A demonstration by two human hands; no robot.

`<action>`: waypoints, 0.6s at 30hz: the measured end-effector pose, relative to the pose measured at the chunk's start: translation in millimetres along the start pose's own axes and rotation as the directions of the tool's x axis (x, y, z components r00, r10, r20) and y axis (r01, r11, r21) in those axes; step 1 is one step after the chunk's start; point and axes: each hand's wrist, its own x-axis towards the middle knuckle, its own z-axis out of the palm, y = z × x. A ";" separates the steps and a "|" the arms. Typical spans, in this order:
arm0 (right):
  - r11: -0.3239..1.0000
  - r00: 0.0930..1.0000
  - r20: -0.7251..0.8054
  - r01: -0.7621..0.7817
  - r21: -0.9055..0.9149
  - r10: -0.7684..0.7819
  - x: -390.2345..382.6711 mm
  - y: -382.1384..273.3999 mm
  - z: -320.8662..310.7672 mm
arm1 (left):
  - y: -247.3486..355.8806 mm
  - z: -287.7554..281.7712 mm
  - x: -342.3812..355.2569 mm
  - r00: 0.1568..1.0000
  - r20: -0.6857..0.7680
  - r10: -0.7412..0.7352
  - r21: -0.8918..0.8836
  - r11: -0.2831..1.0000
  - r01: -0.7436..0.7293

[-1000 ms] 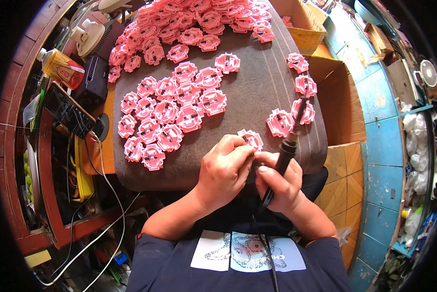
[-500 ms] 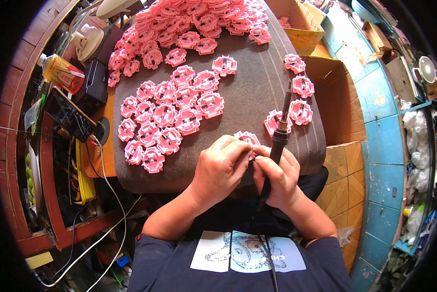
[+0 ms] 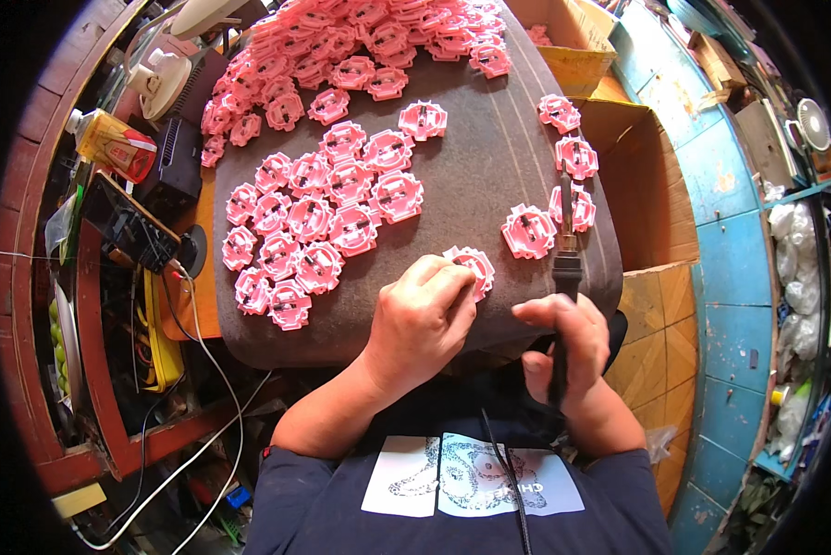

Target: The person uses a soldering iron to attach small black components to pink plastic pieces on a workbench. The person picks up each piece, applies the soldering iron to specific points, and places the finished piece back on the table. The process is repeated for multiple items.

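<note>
Bunched tight, the fingertips of the left hand [image 3: 422, 310] grasp the near left edge of 1 pink plastic piece [image 3: 477, 265], which lies close to the front of the dark table [image 3: 489, 166]; the exact contact is hidden under the fingers. That hand is hunched, knuckles up, its forearm rising from the lower left. Just to its right and apart from the piece, the right hand [image 3: 582, 344] has thumb and forefinger spread, holding 1 black-handled soldering iron [image 3: 568, 270] across the palm, metal end pointing away from the body. Which fingers clasp it, I can't make out.

Further off I count 4 pink pieces [image 3: 528, 233] along the table's right side and 16 in a loose group [image 3: 350, 182] at left, 1 of them set slightly apart. Behind rises a heap [image 3: 341, 46] of pink pieces, too jumbled to count. Right of the table are 2 cardboard boxes [image 3: 645, 190], then blue cabinets [image 3: 728, 250]. Over on the left are 1 phone [image 3: 130, 224] and 1 bottle [image 3: 115, 145].
</note>
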 end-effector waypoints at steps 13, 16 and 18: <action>0.988 0.997 0.056 -0.069 0.135 0.061 5.8 -21.4 -38.2 | 3.5 1.4 -0.3 0.997 0.019 -0.072 -0.005 0.997 0.072; 0.987 0.994 0.080 -0.079 0.140 0.068 6.9 -21.9 -37.0 | 1.7 0.9 -0.6 0.999 0.017 -0.050 -0.004 0.999 0.050; 0.987 0.993 0.095 -0.081 0.139 0.068 8.5 -22.8 -37.5 | -0.9 1.8 -0.8 0.999 0.011 -0.030 -0.015 0.999 0.030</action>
